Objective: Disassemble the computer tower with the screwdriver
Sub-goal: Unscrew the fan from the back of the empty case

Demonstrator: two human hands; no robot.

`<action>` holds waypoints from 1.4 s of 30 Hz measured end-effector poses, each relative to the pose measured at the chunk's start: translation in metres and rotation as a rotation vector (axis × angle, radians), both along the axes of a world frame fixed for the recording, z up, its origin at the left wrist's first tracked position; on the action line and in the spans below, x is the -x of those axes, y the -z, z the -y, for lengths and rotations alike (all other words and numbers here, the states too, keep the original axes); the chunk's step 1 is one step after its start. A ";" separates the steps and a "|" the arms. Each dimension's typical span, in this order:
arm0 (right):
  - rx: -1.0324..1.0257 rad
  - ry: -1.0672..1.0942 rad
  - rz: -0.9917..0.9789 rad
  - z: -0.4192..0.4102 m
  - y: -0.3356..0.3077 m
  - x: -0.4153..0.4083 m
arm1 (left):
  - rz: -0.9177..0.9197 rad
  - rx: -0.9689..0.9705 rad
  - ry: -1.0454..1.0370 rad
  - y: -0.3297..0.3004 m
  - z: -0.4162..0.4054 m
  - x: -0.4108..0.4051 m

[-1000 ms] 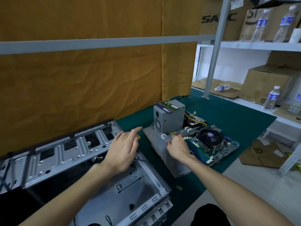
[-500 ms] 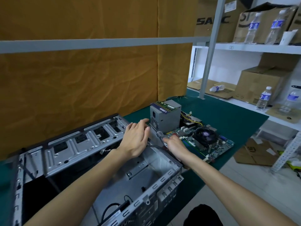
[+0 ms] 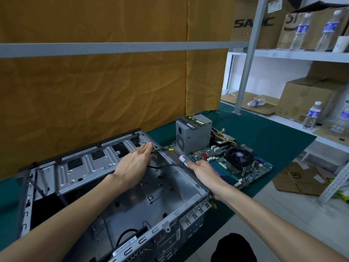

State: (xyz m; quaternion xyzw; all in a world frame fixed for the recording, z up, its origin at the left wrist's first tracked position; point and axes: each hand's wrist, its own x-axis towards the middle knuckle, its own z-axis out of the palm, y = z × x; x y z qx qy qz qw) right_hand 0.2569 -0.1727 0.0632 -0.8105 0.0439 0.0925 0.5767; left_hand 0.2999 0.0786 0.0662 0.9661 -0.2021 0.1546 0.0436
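Computer tower case point(image 3: 117, 186) lies open on its side on the green mat point(image 3: 264, 144), nearly emptied, at the near left. Over its far end the left hand point(image 3: 135, 163) hovers with fingers straight and together, holding nothing, just beside a loose black cable point(image 3: 160, 151). Right of it, the right hand point(image 3: 204, 172) rests on the case wall and grips what looks like the screwdriver, its grey handle point(image 3: 184, 159) showing. I judge the cable may snag if the case is lifted or turned. Further right stand the power supply point(image 3: 192, 135) and motherboard point(image 3: 236, 163). Behind hangs yellow cloth point(image 3: 94, 91); shelves point(image 3: 302, 53) hold boxes and bottles.
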 end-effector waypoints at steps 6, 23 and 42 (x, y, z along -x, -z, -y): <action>0.062 0.037 0.026 0.014 0.009 -0.006 | -0.010 0.041 0.072 -0.003 0.013 -0.013; 1.104 -0.103 0.256 0.023 0.066 -0.087 | 0.065 0.040 0.082 0.005 0.009 -0.012; 1.381 -0.356 0.934 -0.059 -0.054 -0.016 | -0.540 0.729 -0.162 -0.012 -0.004 0.050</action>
